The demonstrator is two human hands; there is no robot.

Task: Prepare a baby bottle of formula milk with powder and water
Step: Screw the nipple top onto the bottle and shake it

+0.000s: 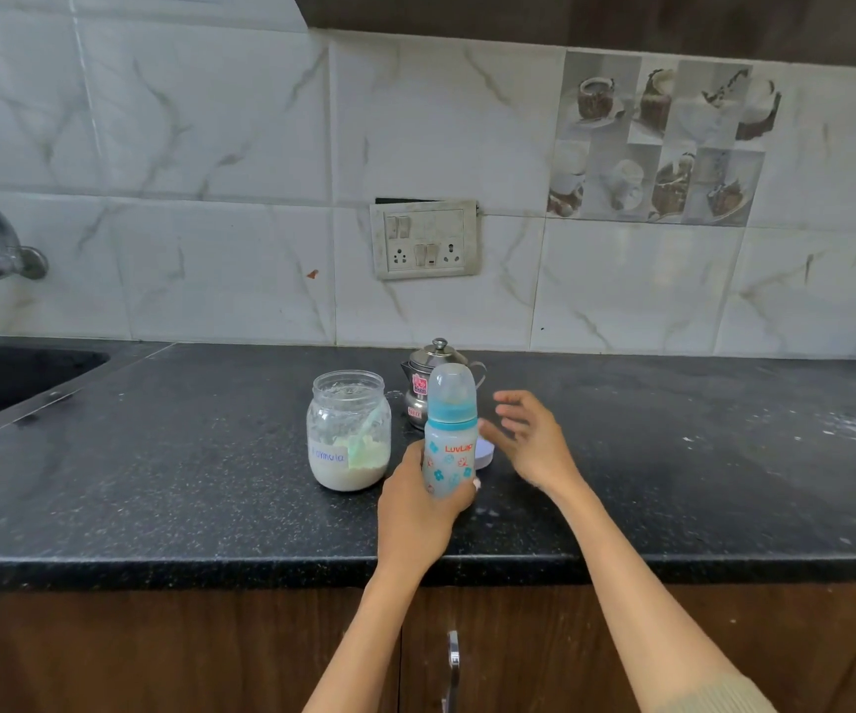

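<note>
Marble-patterned wall tiles are seen behind a black speckled tabletop (158, 481). A pale blue plastic baby bottle (450, 445), cylindrical and capped with a clear dome, is gripped low around its body by the left hand (423, 512) and held upright over the tabletop. The right hand (529, 440) is held open just beside it, fingers spread, nothing grasped. A lidless glass jar (348, 429) of white powder, a green scoop inside, is set just left; a steel kettle (428, 388) is partly hidden behind. Risk judged: the smooth bottle could be tipped into the open jar, and powder spilled.
</note>
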